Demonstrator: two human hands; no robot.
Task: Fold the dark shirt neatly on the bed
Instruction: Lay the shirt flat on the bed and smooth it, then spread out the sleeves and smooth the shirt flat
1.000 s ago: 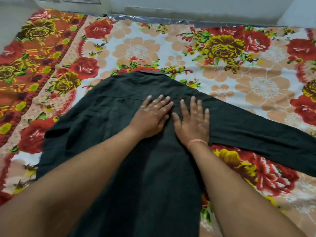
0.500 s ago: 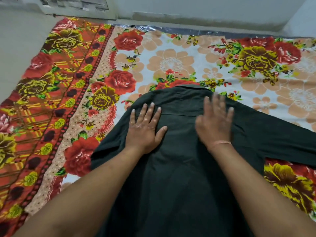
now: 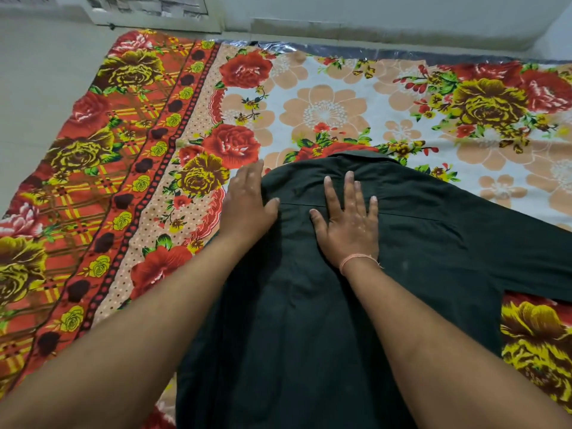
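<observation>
- Dark shirt lies spread flat on the bed, under both hands. The cloth runs from the fingertips back toward the person, btwn & under the forearms.
- L hand: palm down at the shirt's left shoulder edge, slightly blurred. Its fingers are straight & close together, tips past the cloth edge over the floral sheet. The thumb sticks out sideways onto the shirt — nothing gripped.
- R hand: flat on the shirt, just beside the L thumb. Its fingers are straight & spread apart, pressing the cloth — no pinch.
- Collar sits just beyond the R fingertips.
- A seam crosses the shirt under the R fingers, reaching toward the L thumb.
- Sleeve runs out right of the R fingers, flat on the sheet, to the frame edge.
- Pinkish thread is tied round the R wrist.
- Pale floor shows left of the L fingers, past the sheet's edge.
</observation>
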